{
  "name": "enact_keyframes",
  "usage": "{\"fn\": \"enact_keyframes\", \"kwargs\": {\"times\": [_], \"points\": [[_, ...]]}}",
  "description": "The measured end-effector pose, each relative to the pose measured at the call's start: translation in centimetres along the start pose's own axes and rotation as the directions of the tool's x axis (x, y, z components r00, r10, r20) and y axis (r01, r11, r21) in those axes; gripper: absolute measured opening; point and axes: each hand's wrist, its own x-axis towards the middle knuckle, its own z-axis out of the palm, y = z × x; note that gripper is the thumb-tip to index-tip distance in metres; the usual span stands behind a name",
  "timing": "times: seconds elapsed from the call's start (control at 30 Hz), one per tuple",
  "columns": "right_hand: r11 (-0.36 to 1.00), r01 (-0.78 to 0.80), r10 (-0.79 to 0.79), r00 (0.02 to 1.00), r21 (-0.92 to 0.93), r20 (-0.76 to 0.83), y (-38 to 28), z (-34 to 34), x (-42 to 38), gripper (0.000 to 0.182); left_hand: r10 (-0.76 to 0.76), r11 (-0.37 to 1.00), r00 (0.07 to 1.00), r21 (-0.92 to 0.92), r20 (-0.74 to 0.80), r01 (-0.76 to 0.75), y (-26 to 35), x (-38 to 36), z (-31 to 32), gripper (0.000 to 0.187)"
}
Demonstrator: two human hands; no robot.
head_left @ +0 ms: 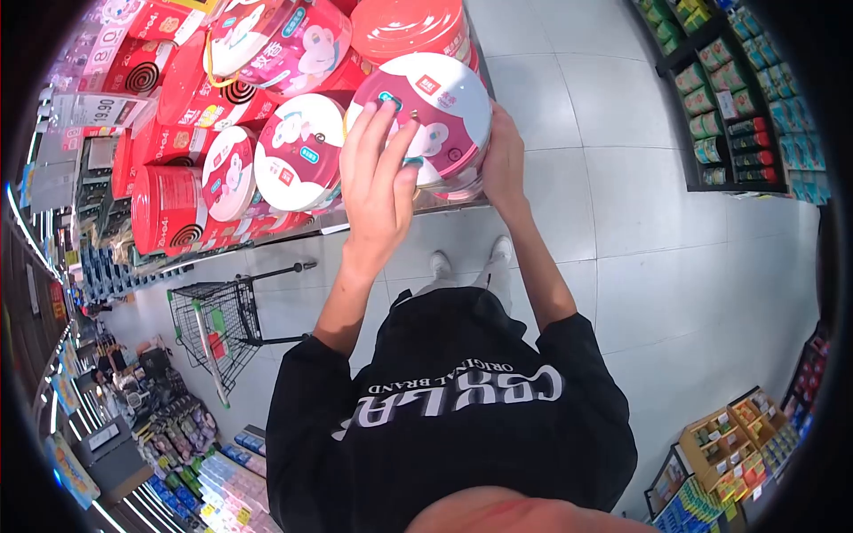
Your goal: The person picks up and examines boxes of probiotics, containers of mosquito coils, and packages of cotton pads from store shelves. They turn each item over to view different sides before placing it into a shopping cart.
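Note:
Both my hands are on a round tub of mosquito coils [449, 93] with a white and magenta lid, at the front corner of a display. My left hand [378, 173] lies over the lid's left side, its fingers stretched across the top. Around the tub's right side curves my right hand [504, 160], its fingertips partly hidden behind it. A second white and magenta tub [298, 147] touches the area left of my left hand, with a smaller-looking tub [228, 173] beside it. Behind stands a red-lidded tub [409, 27].
More red tubs [169, 209] are stacked leftward, near a price sign [107, 111]. A shopping cart [218, 329] stands on the tiled floor [635, 231] to the lower left. Stocked shelves [724, 98] are at the right, and a wooden display rack [715, 444] at lower right.

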Motion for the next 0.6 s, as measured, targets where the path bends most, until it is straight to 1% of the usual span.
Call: {"fn": "enact_keyframes", "kwargs": {"times": [0.03, 0.1, 0.17, 0.2, 0.23, 0.27, 0.3, 0.33, 0.37, 0.4, 0.47, 0.5, 0.6], "points": [[0.989, 0.024, -0.023, 1.000, -0.144, 0.009, -0.5, -0.8, -0.9, 0.038, 0.016, 0.999, 0.999, -0.031, -0.052, -0.017, 0.7, -0.6, -0.7, 0.031], [0.979, 0.058, -0.068, 0.997, -0.197, -0.045, -0.8, -2.4, -4.3, 0.034, 0.038, 0.993, 0.995, -0.108, -0.094, -0.048, 1.4, -4.8, -2.0, 0.031], [0.966, 0.058, -0.050, 0.998, -0.251, 0.040, 0.7, -4.6, -9.4, 0.037, -0.076, 0.996, 0.995, -0.041, 0.060, 0.079, 2.2, -10.3, -3.4, 0.032], [0.964, 0.008, 0.032, 0.988, -0.265, 0.148, 2.2, -5.0, -12.4, 0.039, -0.179, 0.984, 0.963, 0.016, 0.200, 0.179, 2.0, -12.8, -4.1, 0.033], [0.952, -0.113, 0.193, 0.944, -0.285, 0.268, 2.9, -4.5, -15.4, 0.038, -0.295, 0.955, 0.897, 0.084, 0.330, 0.283, 1.5, -16.0, -5.3, 0.034], [0.928, -0.228, 0.325, 0.880, -0.293, 0.345, 3.9, -3.3, -18.9, 0.037, -0.443, 0.893, 0.783, 0.141, 0.436, 0.427, 0.7, -21.9, -6.2, 0.036], [0.907, -0.239, 0.387, 0.798, -0.347, 0.462, 4.8, -2.2, -22.5, 0.036, -0.572, 0.805, 0.640, 0.202, 0.513, 0.557, -0.2, -28.0, -7.1, 0.037], [0.884, -0.229, 0.442, 0.695, -0.408, 0.568, 5.6, -1.0, -25.7, 0.035, -0.685, 0.627, 0.236, 0.393, 0.689, 0.673, -1.1, -32.1, -9.0, 0.040], [0.869, -0.287, 0.492, 0.582, -0.402, 0.648, 6.0, 0.7, -28.7, 0.034, -0.641, 0.431, -0.219, 0.581, 0.735, 0.690, -1.5, -36.1, -11.4, 0.042], [0.843, -0.345, 0.535, 0.458, -0.413, 0.710, 6.1, 3.0, -31.1, 0.033, -0.735, 0.373, -0.085, 0.506, 0.673, 0.778, -1.0, -40.5, -13.7, 0.042], [0.881, -0.225, 0.466, 0.251, -0.417, 0.849, 6.1, 8.9, -34.4, 0.033, -0.880, 0.324, 0.154, 0.333, 0.449, 0.886, 0.3, -48.8, -18.1, 0.043], [0.896, -0.167, 0.435, 0.147, -0.411, 0.888, 5.6, 11.9, -36.4, 0.033, -0.917, 0.257, 0.113, 0.351, 0.381, 0.900, 0.5, -52.3, -20.4, 0.043], [0.928, -0.004, 0.372, 0.009, -0.372, 0.928, 3.6, 22.5, -40.3, 0.033, -0.980, 0.063, -0.009, 0.352, 0.200, 0.934, 0.7, -59.4, -24.7, 0.044]]}}
